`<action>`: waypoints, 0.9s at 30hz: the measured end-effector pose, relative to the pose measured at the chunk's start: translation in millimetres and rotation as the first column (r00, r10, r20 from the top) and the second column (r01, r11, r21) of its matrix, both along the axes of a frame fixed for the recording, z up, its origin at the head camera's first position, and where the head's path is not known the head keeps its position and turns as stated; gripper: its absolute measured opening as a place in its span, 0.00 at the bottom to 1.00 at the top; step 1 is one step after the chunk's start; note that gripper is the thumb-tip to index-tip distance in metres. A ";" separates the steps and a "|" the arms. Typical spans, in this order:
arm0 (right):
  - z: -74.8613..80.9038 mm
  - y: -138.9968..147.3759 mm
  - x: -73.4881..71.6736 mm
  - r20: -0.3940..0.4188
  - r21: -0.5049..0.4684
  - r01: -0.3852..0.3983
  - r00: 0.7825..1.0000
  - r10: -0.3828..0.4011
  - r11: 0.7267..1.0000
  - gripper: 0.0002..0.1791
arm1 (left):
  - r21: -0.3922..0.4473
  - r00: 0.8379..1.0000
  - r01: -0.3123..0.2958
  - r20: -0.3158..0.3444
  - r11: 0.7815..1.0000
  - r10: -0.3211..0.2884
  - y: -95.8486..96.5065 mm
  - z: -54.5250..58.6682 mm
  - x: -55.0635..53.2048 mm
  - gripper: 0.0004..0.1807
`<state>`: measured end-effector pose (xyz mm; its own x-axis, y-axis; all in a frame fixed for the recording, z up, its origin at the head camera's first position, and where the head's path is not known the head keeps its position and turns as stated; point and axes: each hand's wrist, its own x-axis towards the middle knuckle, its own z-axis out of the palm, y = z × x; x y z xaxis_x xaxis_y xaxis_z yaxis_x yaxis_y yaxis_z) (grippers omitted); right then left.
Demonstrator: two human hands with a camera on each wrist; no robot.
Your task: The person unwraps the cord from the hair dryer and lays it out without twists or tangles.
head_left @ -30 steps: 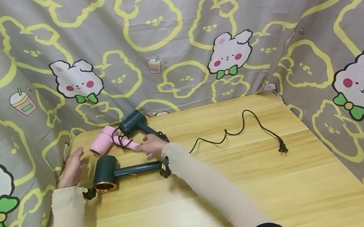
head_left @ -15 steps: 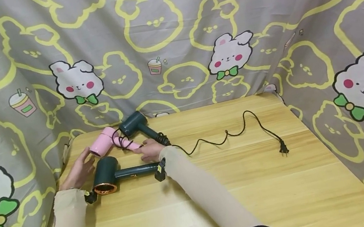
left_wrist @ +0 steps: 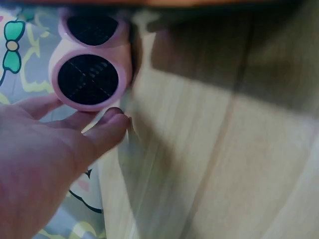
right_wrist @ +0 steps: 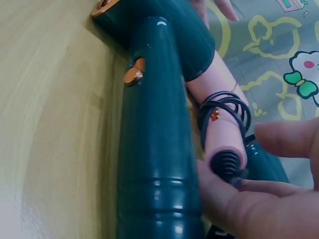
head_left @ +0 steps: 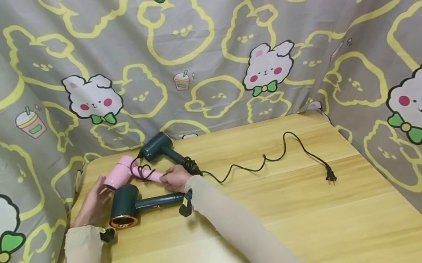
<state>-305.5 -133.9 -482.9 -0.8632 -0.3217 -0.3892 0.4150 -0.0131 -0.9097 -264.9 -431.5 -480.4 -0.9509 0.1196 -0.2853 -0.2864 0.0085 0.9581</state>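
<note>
A pink hair dryer (head_left: pixel 119 175) lies at the table's left rear, a black cord coiled round its handle. My right hand (head_left: pixel 177 178) grips the handle's end. In the right wrist view the thumb and fingers lie on either side of that end (right_wrist: pixel 223 144). My left hand (head_left: pixel 92 203), fingers extended, is at the dryer's round pink end (left_wrist: pixel 88 106); its fingertips touch or nearly touch the underside. In front, a dark green hair dryer (head_left: pixel 125 202) with a copper rim lies between the hands. A second dark green hair dryer (head_left: pixel 157 146) lies behind the pink one.
From the rear green dryer a black cord (head_left: pixel 236 166) snakes right across the wooden table (head_left: pixel 273 222) to a two-prong plug (head_left: pixel 329 173). A grey patterned curtain (head_left: pixel 207 50) hangs round the back and sides, close behind the dryers.
My left hand has moved forward and right to the pink hair dryer. The right hand has closed in on its handle end. The pink dryer has shifted slightly toward me.
</note>
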 end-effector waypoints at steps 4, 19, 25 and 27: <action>2.1 -5.9 7.0 -0.015 -0.037 0.094 0.995 -0.094 0.995 0.27 | 0.005 0.999 -0.047 0.002 0.999 0.047 0.4 -2.1 5.2 0.47; 9.7 -11.5 11.9 -0.104 -0.071 0.217 0.969 -0.223 0.974 0.13 | 0.054 0.983 -0.079 -0.160 0.995 0.086 0.4 12.1 14.5 0.44; 22.1 -10.0 11.3 -0.139 -0.104 0.241 0.957 -0.254 0.965 0.11 | 0.033 0.963 -0.154 -0.221 0.988 0.157 6.0 26.6 15.2 0.42; 27.4 -7.4 11.1 -0.146 -0.107 0.234 0.958 -0.248 0.966 0.10 | 0.031 0.951 -0.175 -0.252 0.984 0.178 9.6 33.4 17.1 0.41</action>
